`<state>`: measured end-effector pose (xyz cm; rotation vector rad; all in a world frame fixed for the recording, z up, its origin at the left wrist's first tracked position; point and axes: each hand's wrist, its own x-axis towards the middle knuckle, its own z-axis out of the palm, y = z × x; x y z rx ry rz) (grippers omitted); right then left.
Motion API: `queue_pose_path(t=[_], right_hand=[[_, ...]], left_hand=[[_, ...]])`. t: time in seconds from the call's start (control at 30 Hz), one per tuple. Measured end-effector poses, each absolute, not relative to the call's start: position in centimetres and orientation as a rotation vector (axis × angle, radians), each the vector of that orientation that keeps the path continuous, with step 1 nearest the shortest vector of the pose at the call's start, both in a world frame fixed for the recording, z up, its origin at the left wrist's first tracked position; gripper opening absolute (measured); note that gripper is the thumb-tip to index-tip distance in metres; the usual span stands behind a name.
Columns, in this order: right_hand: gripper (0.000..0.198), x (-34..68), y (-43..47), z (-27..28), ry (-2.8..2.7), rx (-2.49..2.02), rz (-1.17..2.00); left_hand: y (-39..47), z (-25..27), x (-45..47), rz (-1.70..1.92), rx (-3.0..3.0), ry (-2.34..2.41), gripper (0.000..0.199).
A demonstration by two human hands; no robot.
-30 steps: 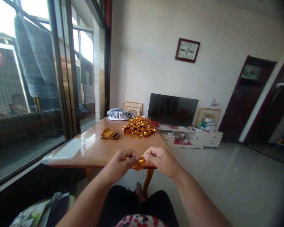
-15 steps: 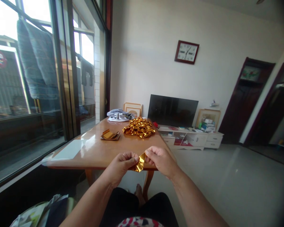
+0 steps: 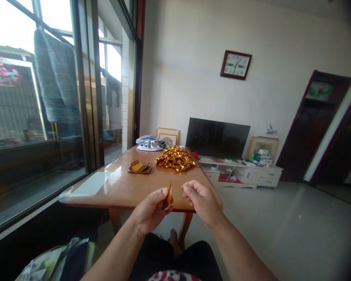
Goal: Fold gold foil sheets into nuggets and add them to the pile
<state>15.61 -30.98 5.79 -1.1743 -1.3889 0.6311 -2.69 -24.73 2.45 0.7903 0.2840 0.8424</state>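
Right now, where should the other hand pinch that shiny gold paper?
Probably the top corner of the gold foil piece, coming from the right. It stands on edge, upright, with the left hand pinching its lower part, so only the top sticks out free. The right hand is beside it, fingers apart from it.

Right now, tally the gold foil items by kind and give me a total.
Folded gold foil piece in the left hand's grip: 1
Pile of finished gold foil pieces on the table: 1
Stack of flat gold foil sheets: 1
Total: 3
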Motion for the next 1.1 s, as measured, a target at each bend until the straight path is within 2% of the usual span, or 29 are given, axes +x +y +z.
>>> queue_pose_path(t=[0.57, 0.7, 0.93, 1.1], right_hand=[[0.023, 14.5, -31.2, 6.1, -1.381, -1.113, 0.595], [0.019, 14.2, -31.2, 6.0, -1.357, -1.110, 0.480], [0.010, 13.3, -31.5, 5.5, -1.395, -1.123, 0.093], [0.010, 13.0, -31.2, 5.3, -1.427, -1.122, -0.012]], left_hand=[[-25.9, 2.7, -1.5, 1.118, 1.291, 0.426, 0.024], [-26.1, 2.9, -1.3, 1.206, 1.336, 0.473, 0.024], [-25.8, 2.4, -1.2, 1.341, 1.466, 0.570, 0.025], [-25.6, 2.1, -0.9, 1.404, 1.564, 0.654, 0.025]])
